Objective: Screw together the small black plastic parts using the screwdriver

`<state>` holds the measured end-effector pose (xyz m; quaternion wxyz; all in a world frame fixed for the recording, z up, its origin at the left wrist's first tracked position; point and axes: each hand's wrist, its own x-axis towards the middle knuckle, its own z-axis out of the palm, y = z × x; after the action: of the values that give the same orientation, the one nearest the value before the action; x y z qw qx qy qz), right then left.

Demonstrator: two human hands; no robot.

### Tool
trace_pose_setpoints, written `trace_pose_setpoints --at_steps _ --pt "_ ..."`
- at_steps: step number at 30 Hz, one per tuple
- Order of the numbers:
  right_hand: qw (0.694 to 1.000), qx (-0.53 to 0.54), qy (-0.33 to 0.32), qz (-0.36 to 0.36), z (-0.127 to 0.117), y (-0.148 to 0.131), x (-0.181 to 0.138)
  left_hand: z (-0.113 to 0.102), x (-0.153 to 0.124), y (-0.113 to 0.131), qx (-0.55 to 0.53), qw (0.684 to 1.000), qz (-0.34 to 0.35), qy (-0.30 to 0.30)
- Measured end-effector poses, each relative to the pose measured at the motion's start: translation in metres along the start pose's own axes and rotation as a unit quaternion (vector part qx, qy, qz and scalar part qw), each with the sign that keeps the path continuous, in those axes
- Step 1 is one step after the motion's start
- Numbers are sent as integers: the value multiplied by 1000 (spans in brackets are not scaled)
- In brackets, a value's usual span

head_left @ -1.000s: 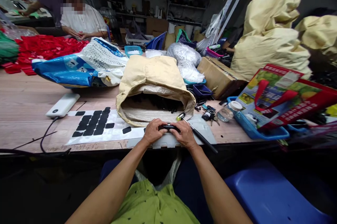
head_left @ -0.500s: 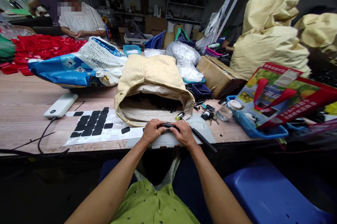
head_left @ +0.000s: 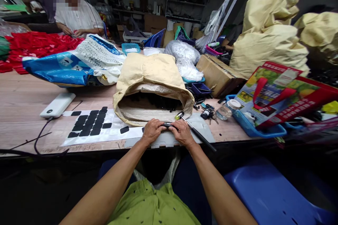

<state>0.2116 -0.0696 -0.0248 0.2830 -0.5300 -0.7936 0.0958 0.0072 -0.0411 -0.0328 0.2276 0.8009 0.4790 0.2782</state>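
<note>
Left hand and right hand hold a black piece in their grip, an open sack and hammer crowding close.

At six o'clock in the view, the person wears a yellowish-green shirt, loose and creased, scattered with small dark flecks. At the shirt's own twelve o'clock, its edge dips between two soft peaks. Dark blue trousers show at ten and two o'clock from it, deeply shaded. Left hand, right hand and both forearms are bare.
</note>
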Motion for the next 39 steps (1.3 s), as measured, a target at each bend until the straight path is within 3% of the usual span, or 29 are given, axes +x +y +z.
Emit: trace_pose_setpoints --at_steps 11,16,20,24,28,32,39 --pt "1000 29 4 -1 1 0 0 -8 -3 9 -61 998 -11 27" --pt "995 94 27 -12 -7 -4 -2 -15 -8 19 -96 994 -10 51" --pt "982 163 89 -16 -16 -8 -6 -19 -53 36 -145 988 -5 59" --pt "976 189 102 -33 -18 -8 -7 -1 -121 43 -166 985 30 -49" --pt "978 183 96 -33 -15 -6 -7 38 -155 24 -112 979 -71 -157" --pt "981 163 104 -27 -13 -6 -6 72 -151 -5 -58 954 -199 -215" --pt "984 146 101 -11 -13 -8 -6 90 -157 -39 -162 897 -362 -193"
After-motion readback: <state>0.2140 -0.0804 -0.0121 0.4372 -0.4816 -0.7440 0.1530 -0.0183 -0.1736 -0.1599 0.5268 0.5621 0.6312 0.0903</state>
